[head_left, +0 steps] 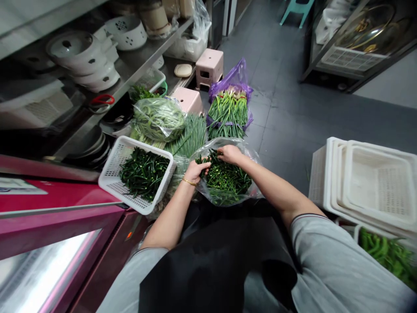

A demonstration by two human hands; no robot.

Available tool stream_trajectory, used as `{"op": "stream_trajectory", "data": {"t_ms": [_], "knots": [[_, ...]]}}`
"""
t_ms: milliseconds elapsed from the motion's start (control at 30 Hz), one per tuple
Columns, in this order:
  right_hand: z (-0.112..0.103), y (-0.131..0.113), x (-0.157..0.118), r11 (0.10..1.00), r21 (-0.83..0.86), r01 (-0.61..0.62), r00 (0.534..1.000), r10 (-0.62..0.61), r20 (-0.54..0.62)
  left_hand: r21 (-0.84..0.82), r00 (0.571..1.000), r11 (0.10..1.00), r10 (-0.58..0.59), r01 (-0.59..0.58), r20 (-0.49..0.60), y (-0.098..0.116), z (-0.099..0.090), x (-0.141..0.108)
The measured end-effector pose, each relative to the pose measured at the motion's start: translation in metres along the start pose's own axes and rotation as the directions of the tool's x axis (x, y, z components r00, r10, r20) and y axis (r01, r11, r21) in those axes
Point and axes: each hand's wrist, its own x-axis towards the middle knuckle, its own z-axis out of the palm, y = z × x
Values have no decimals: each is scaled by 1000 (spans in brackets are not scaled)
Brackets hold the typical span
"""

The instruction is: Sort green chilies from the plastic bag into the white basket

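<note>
A clear plastic bag (pixel 224 201) lies open in front of me, full of thin dark green chili peppers (pixel 230 178). My left hand (pixel 197 171), with a gold bracelet at the wrist, is closed around a few of the peppers at the bag's left edge. Over the far side of the bag is my right hand (pixel 229 154), its fingers pinched together and pointing left. What the right fingertips hold is too small to make out. To the left stands a white perforated basket (pixel 109 178), tilted, with more dark green peppers (pixel 145 171) in it.
Beyond the bag lie green stalks in a purple bag (pixel 230 108) and a bagged green vegetable (pixel 159 119). Pink stools (pixel 210 65) stand behind. Steel shelves with white pots (pixel 94 61) run along the left. Stacked white baskets (pixel 374 182) are at right.
</note>
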Motion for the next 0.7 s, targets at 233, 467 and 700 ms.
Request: {"op": "stream_trajectory", "data": {"t_ms": [233,467,700], "knots": [[41,-20,-74,521,846,110,927,254,-277,-143,985,989,-15,40,173,-31,29,-18],[60,-37,-90,639,725,258,818,255,-516,-192,956,972,-74,133,284,-42,31,-25],[54,-23,-113,842,450,298,840,-8,-542,-66,866,955,-230,288,444,-59,37,-44]]}}
